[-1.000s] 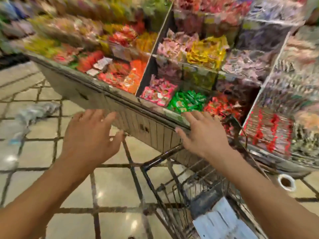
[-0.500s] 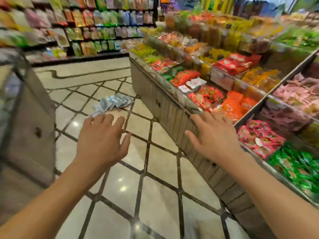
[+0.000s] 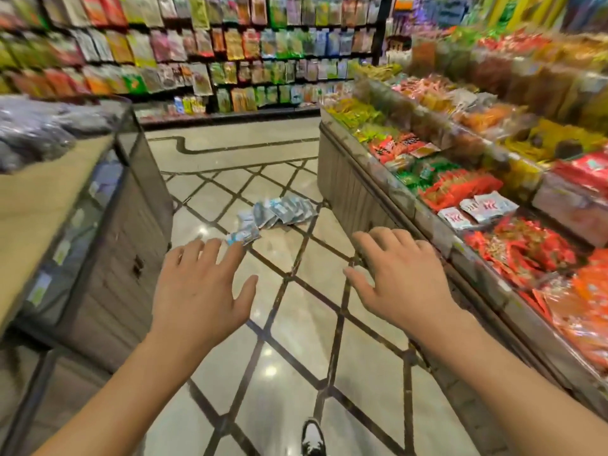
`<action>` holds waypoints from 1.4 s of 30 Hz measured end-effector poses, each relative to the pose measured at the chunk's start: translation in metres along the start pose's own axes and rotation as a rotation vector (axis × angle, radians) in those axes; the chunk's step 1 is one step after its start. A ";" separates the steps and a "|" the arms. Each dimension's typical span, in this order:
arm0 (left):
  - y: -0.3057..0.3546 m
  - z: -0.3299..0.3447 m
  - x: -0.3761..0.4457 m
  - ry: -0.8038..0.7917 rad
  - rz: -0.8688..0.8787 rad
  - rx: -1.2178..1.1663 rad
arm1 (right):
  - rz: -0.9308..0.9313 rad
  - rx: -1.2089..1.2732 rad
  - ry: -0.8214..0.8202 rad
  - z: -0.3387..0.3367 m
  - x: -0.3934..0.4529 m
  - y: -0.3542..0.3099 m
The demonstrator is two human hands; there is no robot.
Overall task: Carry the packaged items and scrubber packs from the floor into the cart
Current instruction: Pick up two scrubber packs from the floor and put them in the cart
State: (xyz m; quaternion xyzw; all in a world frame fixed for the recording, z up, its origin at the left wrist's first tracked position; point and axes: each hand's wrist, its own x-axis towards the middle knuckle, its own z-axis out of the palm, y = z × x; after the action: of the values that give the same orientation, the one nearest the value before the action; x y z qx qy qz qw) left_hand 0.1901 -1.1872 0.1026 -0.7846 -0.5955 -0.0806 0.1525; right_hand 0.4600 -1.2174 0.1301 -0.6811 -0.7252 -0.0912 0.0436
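A heap of pale blue and grey packaged items (image 3: 279,212) lies on the tiled floor in the aisle ahead, beside the corner of the right display counter. One small pack (image 3: 242,237) sits apart, nearer to me. My left hand (image 3: 200,287) is stretched forward, palm down, fingers spread, holding nothing; its fingertips appear just below that nearer pack. My right hand (image 3: 399,278) is likewise held out, fingers apart and empty, next to the counter's edge. The cart is out of view.
A long display counter (image 3: 362,205) of red, orange and green snack packs runs along the right. A wooden and glass display stand (image 3: 108,225) stands on the left. Shelves of hanging packets (image 3: 230,47) fill the back wall. My shoe (image 3: 312,437) shows at the bottom.
My view has swung left from the cart and counter to look down the aisle. The heap on the floor has come to the centre, and both empty hands stay outstretched.
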 end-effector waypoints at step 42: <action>-0.258 0.313 0.679 -0.042 -0.207 -0.073 | -0.094 0.214 0.047 0.215 0.819 -0.037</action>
State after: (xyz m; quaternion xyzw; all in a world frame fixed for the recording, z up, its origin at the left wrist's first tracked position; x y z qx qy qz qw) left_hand 0.1144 -0.4012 0.0541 -0.7254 -0.6732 -0.1011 0.1020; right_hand 0.3799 -0.3754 0.0698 -0.6354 -0.7607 -0.0314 0.1286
